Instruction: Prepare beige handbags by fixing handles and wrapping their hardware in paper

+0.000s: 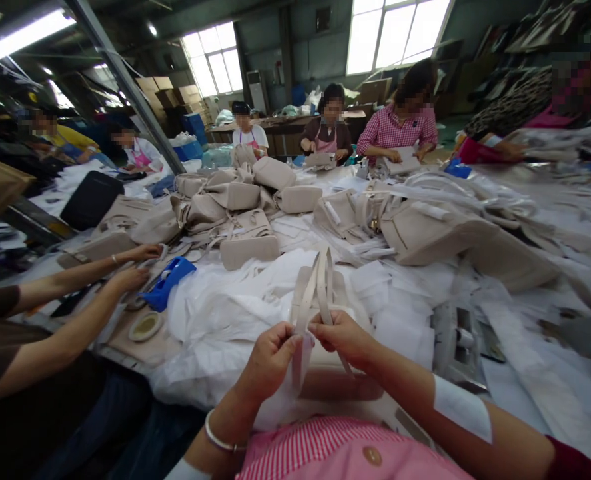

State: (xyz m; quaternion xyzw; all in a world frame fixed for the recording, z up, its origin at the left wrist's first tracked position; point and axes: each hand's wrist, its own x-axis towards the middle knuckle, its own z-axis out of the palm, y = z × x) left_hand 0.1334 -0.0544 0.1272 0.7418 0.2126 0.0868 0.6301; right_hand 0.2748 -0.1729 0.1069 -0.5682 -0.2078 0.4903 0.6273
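A beige handbag (342, 383) rests close in front of me, its handles (320, 280) standing up. My left hand (272, 357) pinches a handle, with a piece of white wrapping at the thumb. Just to its right, my right hand (342, 337) is closed on the handles, its fingertips almost meeting those of the left. White wrapping sheets (215, 320) lie bunched around the bag.
Beige bags (250, 247) are heaped across the table. A blue tape dispenser (168, 283) and a tape roll (145, 327) lie left, beside a co-worker's hands (135, 273). A grey dispenser (458, 343) stands right. Several people work across the table.
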